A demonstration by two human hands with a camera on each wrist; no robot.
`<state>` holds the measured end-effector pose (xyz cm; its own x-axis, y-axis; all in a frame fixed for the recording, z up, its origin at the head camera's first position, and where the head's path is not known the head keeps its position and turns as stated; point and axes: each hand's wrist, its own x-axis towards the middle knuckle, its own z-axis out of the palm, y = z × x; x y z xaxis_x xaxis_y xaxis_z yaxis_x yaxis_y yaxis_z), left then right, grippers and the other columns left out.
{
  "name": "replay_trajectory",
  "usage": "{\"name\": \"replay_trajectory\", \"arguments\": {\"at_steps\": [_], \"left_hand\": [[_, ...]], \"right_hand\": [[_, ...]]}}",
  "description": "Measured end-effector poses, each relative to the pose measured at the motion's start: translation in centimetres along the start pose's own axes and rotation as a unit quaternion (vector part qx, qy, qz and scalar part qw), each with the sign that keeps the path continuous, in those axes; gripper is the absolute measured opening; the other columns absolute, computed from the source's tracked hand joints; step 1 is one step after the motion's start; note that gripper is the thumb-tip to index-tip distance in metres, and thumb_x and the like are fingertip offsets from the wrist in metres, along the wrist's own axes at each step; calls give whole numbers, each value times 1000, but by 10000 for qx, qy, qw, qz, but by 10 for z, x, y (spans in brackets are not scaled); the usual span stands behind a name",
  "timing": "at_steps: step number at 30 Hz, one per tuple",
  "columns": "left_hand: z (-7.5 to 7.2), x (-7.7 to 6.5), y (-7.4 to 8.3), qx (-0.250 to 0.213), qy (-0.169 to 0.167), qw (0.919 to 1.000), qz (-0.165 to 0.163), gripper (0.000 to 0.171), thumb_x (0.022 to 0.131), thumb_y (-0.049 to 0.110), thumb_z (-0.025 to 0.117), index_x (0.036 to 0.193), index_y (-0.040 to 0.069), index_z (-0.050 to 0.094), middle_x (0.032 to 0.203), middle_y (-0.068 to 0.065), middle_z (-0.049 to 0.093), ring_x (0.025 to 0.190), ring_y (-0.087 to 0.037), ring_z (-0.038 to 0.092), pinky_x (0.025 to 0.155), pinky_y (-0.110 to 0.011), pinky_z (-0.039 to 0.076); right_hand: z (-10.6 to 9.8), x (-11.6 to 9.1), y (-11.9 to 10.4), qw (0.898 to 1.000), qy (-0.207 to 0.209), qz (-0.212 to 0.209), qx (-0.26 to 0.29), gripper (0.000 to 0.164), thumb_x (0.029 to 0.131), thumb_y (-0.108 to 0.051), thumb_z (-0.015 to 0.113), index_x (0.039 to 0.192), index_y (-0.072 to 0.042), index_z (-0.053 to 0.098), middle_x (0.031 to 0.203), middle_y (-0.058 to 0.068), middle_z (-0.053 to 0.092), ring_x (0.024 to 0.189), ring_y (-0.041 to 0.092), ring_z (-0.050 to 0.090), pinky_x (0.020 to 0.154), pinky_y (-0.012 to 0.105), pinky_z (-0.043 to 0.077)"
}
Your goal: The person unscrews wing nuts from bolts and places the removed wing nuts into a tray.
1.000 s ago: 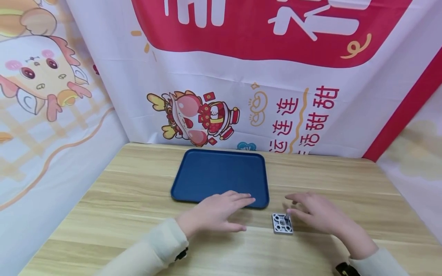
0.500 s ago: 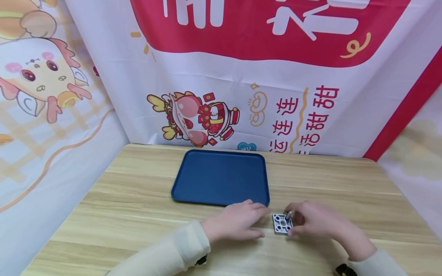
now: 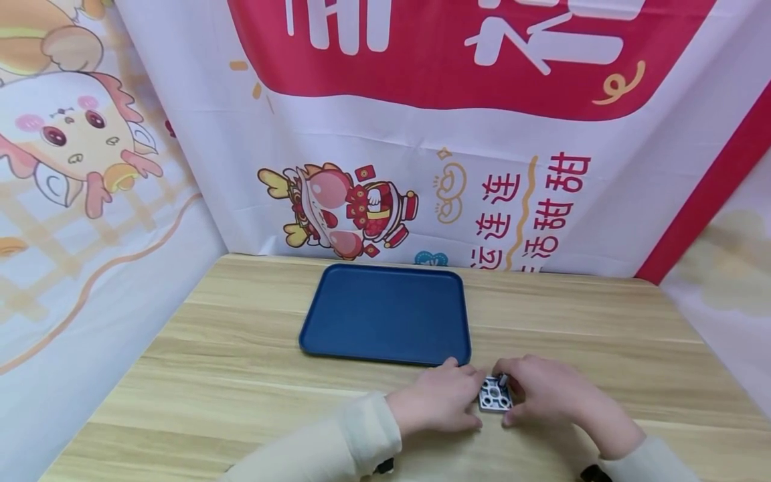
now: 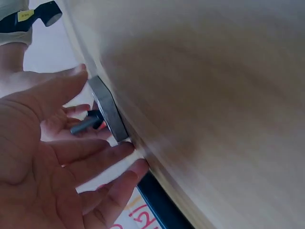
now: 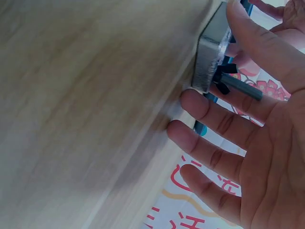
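A small square grey metal plate (image 3: 496, 396) with round ring-like holes lies on the wooden table, a dark-based short rod (image 3: 503, 380) standing up near its far right corner. My left hand (image 3: 442, 398) is at the plate's left side, fingertips right at its edge. In the left wrist view the plate (image 4: 108, 109) shows edge-on between that hand's thumb and fingers. My right hand (image 3: 545, 395) flanks the right side, thumb by the near corner and index finger by the far one. In the right wrist view its fingers (image 5: 214, 112) look relaxed beside the plate (image 5: 209, 52).
A dark blue tray (image 3: 385, 314) lies behind the hands, close to the left fingers. The wooden table (image 3: 199, 381) ends at a printed cloth backdrop (image 3: 361, 134) behind it, with another printed cloth (image 3: 78, 221) at the left.
My left hand has moved right, away from the tray to the plate's left edge. My right hand has lowered, its thumb and index finger now beside the plate. The plate has shifted very slightly right.
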<state>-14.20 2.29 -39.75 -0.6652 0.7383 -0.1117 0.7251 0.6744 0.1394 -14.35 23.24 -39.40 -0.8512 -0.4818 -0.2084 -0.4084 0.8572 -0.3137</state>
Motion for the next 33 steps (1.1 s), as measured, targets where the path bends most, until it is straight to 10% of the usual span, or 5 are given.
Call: {"name": "replay_trajectory", "arguments": {"at_steps": [13, 24, 33], "left_hand": [[3, 9, 13, 126, 58, 9989, -440, 48, 78, 43, 81, 116, 16, 68, 105, 6, 61, 83, -9, 50, 74, -20, 42], [7, 6, 11, -799, 114, 9932, -837, 34, 73, 32, 86, 98, 14, 70, 94, 4, 58, 77, -11, 49, 67, -21, 43], [-2, -2, 3, -1218, 772, 9837, -1071, 39, 71, 27, 87, 101, 10, 68, 89, 3, 55, 75, -11, 48, 66, -21, 42]], "right_hand": [[2, 0, 0, 9996, 67, -280, 41, 43, 69, -31, 87, 103, -19, 63, 76, -12, 53, 68, 3, 47, 59, 23, 39], [2, 2, -3, 9950, 70, -863, 501, 38, 70, -28, 84, 100, -17, 62, 74, -13, 54, 64, -1, 46, 56, 19, 40], [-6, 7, -10, 9927, 348, -918, 707, 37, 73, -22, 82, 105, -15, 64, 82, -12, 58, 72, 2, 52, 61, 20, 45]]}}
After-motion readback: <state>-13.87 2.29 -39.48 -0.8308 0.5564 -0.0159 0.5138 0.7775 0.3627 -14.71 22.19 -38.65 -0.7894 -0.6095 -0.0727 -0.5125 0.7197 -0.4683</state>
